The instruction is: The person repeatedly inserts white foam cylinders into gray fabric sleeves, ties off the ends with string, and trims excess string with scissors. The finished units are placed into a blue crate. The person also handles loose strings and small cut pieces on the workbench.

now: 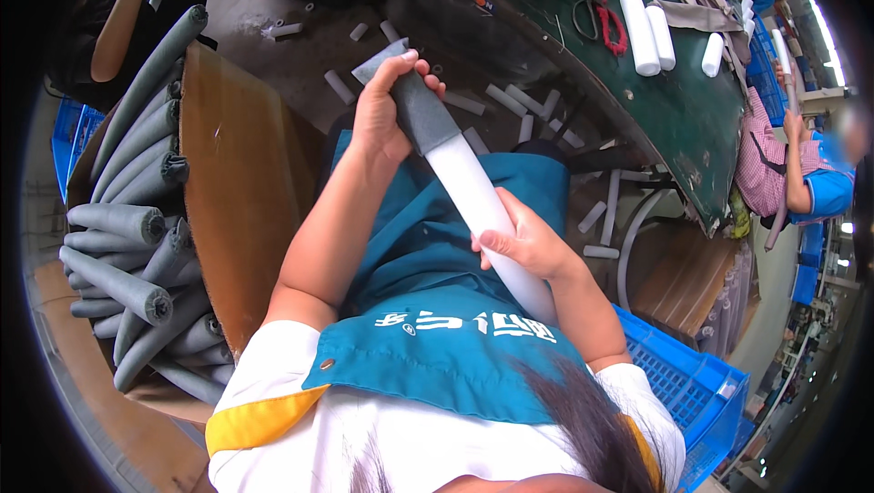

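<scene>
A long white foam tube (469, 185) slants across my lap, its lower end close against my teal apron. Over its upper end sits a grey fabric sleeve (421, 111), which covers only that part and reaches a little past my fingers. My left hand (387, 106) is wrapped round the sleeve near its top, thumb along the upper edge. Lower down, my right hand (523, 238) grips the bare white tube, with the thumb across it and the fingers partly hidden beneath.
At my left stands a cardboard box (241, 193) beside many grey-covered tubes (118, 224). A green table (583, 65) at the right bears red-handled scissors (612, 30) and white rolls (640, 33). White offcuts (505, 100) litter the floor. A blue crate (683, 375) is by my right elbow. Other people work nearby.
</scene>
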A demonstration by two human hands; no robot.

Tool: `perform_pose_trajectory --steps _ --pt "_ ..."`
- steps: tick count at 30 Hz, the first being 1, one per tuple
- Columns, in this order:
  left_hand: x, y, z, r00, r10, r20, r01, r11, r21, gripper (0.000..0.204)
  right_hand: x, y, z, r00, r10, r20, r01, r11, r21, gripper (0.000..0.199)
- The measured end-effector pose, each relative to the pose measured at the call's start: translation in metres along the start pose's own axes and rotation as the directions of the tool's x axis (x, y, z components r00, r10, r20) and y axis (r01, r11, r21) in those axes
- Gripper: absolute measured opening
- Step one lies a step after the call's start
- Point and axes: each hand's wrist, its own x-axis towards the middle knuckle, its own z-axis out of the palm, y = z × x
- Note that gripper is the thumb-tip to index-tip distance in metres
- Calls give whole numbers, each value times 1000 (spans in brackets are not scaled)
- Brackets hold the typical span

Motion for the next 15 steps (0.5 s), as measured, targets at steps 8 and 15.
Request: perform_pose_trajectory --steps 8,15 --pt "-40 -62 7 997 -48 56 34 973 228 34 10 -5 17 963 70 -259 -61 997 42 48" --pt "-30 -66 -18 973 -201 110 188 975 119 27 19 0 3 965 156 -210 -135 985 110 47"
